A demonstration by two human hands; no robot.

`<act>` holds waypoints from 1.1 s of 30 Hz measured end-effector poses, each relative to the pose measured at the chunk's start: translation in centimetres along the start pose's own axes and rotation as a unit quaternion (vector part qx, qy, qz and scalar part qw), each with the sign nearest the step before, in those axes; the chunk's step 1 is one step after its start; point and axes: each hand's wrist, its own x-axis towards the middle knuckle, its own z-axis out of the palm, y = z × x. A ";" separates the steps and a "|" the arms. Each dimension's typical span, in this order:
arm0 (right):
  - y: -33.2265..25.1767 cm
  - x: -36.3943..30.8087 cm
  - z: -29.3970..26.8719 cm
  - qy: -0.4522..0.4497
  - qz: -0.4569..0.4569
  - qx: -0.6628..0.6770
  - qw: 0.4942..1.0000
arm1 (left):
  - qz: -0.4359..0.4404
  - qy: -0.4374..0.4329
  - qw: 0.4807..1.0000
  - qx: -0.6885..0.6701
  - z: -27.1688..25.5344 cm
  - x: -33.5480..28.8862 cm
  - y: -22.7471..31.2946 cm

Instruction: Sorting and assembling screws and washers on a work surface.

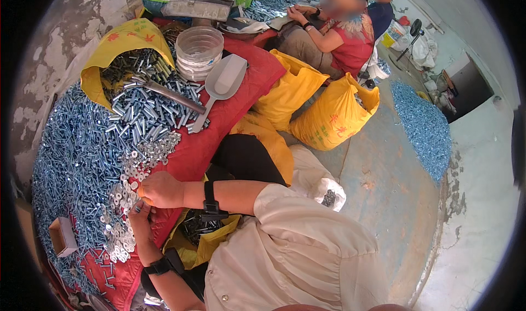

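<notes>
My right hand (163, 189) is closed, fingers curled, over a heap of flat silvery washers (121, 240). Just below it, my left hand (140, 219) has thumb and fingers pinched together, nearly touching the right one. A small bluish metal bit shows at the left fingertips; what either hand grips is too small to name. An orange patch shows at the right fingertips. To the left spreads a big pile of blue-tinted bolts (76, 152). Metal sleeves (156, 105) spill from a tipped yellow sack (129, 34) above the washers. Beneath my forearms sits an open yellow sack (222, 240) with dark metal pieces.
A grey scoop (227, 78) and a clear bucket (198, 48) rest on the red quilted cloth (241, 53). A small cardboard box (63, 237) lies among the bolts. Yellow sacks (334, 113) stand on the right. Another person (350, 42) sits farther back. More bolts (422, 124) are heaped by the wall.
</notes>
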 end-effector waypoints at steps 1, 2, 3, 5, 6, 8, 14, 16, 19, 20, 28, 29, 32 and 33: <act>0.0 0.0 0.0 0.000 0.001 -0.001 1.000 | 0.012 0.010 1.000 -0.009 -0.1 0.2 -0.2; -0.1 0.1 -0.1 -0.005 -0.012 -0.017 1.000 | 0.011 0.009 1.000 -0.010 -0.1 0.2 -0.3; -0.2 0.2 -0.3 -0.011 -0.026 -0.034 0.999 | 0.012 0.009 1.000 -0.007 -0.1 0.2 -0.2; -0.6 0.5 -1.0 -0.009 -0.004 -0.007 1.000 | 0.017 0.006 1.000 -0.006 0.0 0.2 -0.1; -0.6 0.7 -1.4 -0.007 0.017 0.022 1.000 | 0.029 0.016 0.999 0.041 -0.1 0.0 -0.2; -0.7 0.8 -0.7 -0.012 0.045 0.064 0.997 | 0.041 0.032 0.995 0.088 -0.2 -0.3 0.3; 0.3 0.7 -1.1 -0.129 0.228 0.153 0.953 | 0.040 0.019 0.998 0.047 1.6 -0.3 0.4; 0.9 0.3 -2.5 -0.115 0.243 0.167 0.949 | 0.004 0.001 0.989 0.145 2.1 0.3 1.0; 0.7 0.7 -2.2 -0.093 0.273 0.184 0.940 | -0.023 0.039 0.999 0.026 1.4 -0.1 0.4; 0.8 1.0 -2.2 -0.093 0.288 0.206 0.931 | -0.012 0.044 0.999 0.000 1.0 -0.1 0.6; 7.8 2.8 -5.1 -0.016 0.155 -0.221 0.963 | -0.009 0.046 0.999 -0.023 0.5 0.3 0.4; 9.0 3.0 -6.0 -0.014 0.151 -0.292 0.944 | -0.008 0.050 0.998 -0.028 0.8 0.5 0.5; 10.4 3.2 -6.2 -0.056 0.151 -0.394 0.905 | -0.003 0.055 0.997 -0.046 1.1 0.5 0.6; 10.7 3.2 -6.1 -0.094 0.159 -0.430 0.884 | -0.006 0.046 0.998 -0.050 1.0 0.6 0.4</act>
